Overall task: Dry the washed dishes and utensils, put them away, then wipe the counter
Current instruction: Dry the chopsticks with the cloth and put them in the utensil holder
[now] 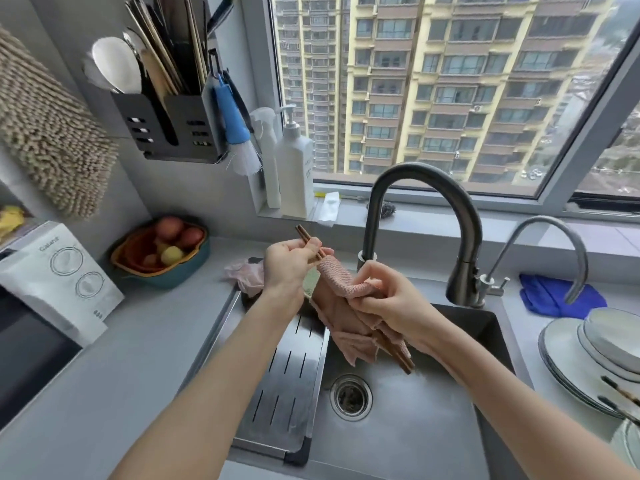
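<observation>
Over the steel sink [408, 427], my left hand [289, 263] grips the upper end of a pair of brown wooden chopsticks [304, 239]. My right hand [384, 299] holds a pink cloth [343, 323] wrapped around the middle of the chopsticks. Their lower tips stick out below the cloth at the right. A stack of white plates and bowls [595, 355] sits on the counter at the right, with more chopsticks [620, 393] lying on it. A black wall-mounted utensil holder [173, 129] at upper left holds chopsticks and spoons.
A perforated steel drain tray [284, 386] spans the sink's left side. The main tap [422, 220] and a smaller tap [554, 251] rise behind the sink. A blue cloth [550, 296], a fruit bowl [162, 258], soap bottles [294, 168] and a white appliance [52, 282] stand around.
</observation>
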A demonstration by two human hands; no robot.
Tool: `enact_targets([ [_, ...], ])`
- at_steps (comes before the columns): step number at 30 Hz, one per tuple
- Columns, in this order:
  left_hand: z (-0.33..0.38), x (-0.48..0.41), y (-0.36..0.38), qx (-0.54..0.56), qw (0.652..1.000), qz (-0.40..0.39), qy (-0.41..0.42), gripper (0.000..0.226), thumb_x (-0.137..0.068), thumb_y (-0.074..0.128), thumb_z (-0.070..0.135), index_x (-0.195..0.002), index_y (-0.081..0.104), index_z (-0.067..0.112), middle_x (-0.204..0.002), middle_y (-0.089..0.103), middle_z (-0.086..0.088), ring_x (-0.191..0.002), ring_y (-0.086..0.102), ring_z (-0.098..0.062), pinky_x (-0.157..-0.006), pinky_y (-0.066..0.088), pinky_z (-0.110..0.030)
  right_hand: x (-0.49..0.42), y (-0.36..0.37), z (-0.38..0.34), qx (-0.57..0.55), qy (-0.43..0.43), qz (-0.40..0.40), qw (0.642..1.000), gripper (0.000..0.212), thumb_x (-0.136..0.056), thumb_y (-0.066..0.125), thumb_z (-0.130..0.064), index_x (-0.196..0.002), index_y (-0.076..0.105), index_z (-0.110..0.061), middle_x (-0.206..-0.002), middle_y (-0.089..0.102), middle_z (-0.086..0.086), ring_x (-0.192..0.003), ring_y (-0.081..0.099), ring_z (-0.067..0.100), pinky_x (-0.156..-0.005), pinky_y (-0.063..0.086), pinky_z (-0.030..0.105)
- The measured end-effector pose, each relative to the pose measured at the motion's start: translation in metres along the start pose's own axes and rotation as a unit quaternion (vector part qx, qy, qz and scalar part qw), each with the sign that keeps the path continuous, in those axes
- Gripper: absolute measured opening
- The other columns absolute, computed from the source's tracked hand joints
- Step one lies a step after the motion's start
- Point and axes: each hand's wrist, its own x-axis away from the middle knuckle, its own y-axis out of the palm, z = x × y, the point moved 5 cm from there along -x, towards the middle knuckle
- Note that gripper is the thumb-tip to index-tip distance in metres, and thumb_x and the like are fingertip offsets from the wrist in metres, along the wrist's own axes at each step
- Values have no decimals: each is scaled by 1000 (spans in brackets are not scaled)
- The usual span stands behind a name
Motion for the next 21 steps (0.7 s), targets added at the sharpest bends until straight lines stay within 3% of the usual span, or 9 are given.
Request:
enact_targets([
  [4,-4,-22,-32,65,994,80,-47,6,-90,60,5,-85,60,1,-63,70,-10,-68,70,-24,-83,54,-54,5,-6,18,60,21,-8,998,24,-81,65,10,-77,56,-12,-54,55,-7,-45,46,5,-42,38,15],
  [7,-7,-21,-20,39,999,14,-29,9,-92,58,10,-85,61,5,-73,70,-7,-63,70,-16,-69,59,-39,-6,0,15,60,15,18,998,24,-80,64,12,-76,54,-10,-56,55,-4,-49,46,6,-45,38,15],
  [10,-12,-16,-3,7,998,-56,-29,13,-92,57,9,-81,61,4,-64,71,-3,-56,68,-10,-55,57,-24,-23,7,5,35,8,42,998,24,-81,63,11,-77,53,-10,-68,59,12,-58,51,16,-48,42,21],
  [14,5,-42,-30,33,999,4,-36,15,-90,60,10,-77,61,1,-56,69,-5,-51,68,-15,-56,59,-33,-24,12,11,57,21,36,997,22,-83,61,11,-78,51,-8,-57,56,3,-44,45,7,-39,36,14],
  [17,30,-63,-72,36,998,50,-14,13,-88,64,9,-80,61,0,-57,67,-8,-47,66,-15,-46,54,-31,-13,-9,27,120,47,111,985,20,-82,65,6,-76,57,-11,-60,64,-2,-53,56,12,-46,43,19],
  [19,33,-59,-77,-28,999,-21,-19,10,-84,66,6,-86,62,-3,-66,65,-13,-47,64,-17,-44,53,-29,-16,-24,18,99,25,174,979,17,-84,67,-2,-79,61,-17,-69,70,1,-65,64,19,-56,52,29],
  [21,24,-48,-68,-141,984,-108,-10,11,-81,70,6,-88,65,-3,-73,66,-14,-54,65,-20,-51,57,-33,-32,-16,-2,79,-10,180,980,14,-86,66,-9,-85,63,-22,-83,72,4,-72,68,22,-60,56,38],
])
